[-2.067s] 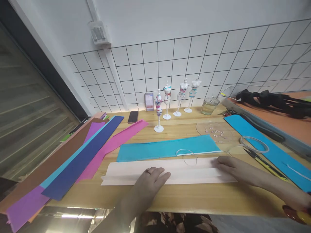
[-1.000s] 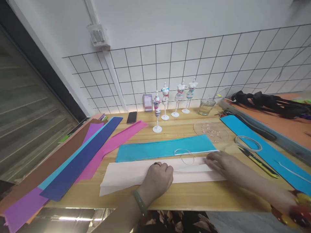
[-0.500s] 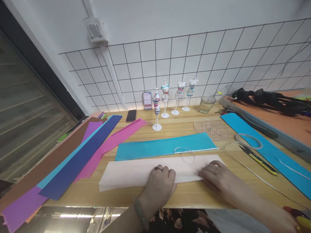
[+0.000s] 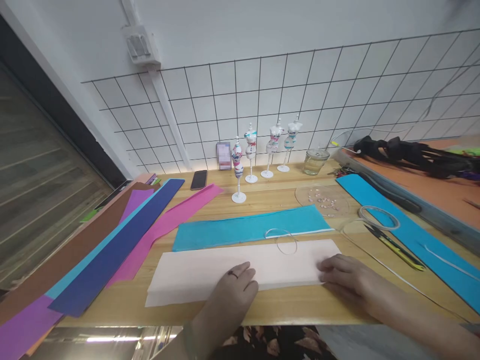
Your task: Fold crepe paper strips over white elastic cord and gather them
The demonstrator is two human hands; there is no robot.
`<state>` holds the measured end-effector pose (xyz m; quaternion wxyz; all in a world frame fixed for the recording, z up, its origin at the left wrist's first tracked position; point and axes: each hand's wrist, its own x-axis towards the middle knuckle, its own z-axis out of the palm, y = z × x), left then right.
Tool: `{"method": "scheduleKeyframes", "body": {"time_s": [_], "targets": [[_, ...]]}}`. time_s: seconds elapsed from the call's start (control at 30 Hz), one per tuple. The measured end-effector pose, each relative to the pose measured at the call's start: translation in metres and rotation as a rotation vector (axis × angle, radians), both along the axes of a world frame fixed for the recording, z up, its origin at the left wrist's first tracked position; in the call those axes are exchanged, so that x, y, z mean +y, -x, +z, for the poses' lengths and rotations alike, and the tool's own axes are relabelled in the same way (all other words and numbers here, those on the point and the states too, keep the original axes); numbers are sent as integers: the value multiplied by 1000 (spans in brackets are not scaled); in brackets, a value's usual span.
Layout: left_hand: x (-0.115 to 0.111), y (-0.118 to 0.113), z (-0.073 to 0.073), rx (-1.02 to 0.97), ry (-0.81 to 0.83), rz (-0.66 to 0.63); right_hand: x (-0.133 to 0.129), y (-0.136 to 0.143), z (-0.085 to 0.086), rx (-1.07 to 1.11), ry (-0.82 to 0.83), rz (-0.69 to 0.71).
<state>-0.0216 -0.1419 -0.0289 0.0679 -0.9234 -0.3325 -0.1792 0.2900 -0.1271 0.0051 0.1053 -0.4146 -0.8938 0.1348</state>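
Note:
A long pale pink strip of paper (image 4: 292, 267) lies across the front of the table, its near edge turned over in a narrow fold. My left hand (image 4: 234, 287) rests on its middle, fingers stretched out and lying on the paper. At the right end, my right hand (image 4: 347, 277) has its bent fingers and thumb together on the near edge; the fingertips are slightly blurred. Just behind lies a blue paper strip (image 4: 225, 232) with a white cord (image 4: 307, 233) along part of its near edge. A loop of thin cord (image 4: 287, 250) reaches over onto the pink strip.
Yellow-handled snips (image 4: 399, 250) and a cord coil (image 4: 379, 218) lie right, by a bright blue strip (image 4: 431, 240). Behind stand several small mannequins (image 4: 238, 160), a glass jar (image 4: 315, 162) and a clear dish (image 4: 323, 200). Coloured sheets (image 4: 123, 240) and a phone (image 4: 199, 180) are left.
My right hand has moved right along the near edge of the pink strip. My left hand has uncurled and shifted left, lying flatter. The whole view has shifted slightly.

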Motion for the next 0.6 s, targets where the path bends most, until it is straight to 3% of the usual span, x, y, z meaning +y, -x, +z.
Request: {"method": "scheduleKeyframes", "body": {"time_s": [0.13,0.23,0.43,0.6], "targets": [[-4,15,5,-93,47,-15,2,-16,-16,54,16,-25],[-8,22,10,-151,104,-13,1,-19,-16,57,89,-81],[-9,29,10,-252,415,239,-1,-23,-4,115,271,-175],[-7,26,12,-289,541,351,-4,-30,-8,198,314,-264]]}}
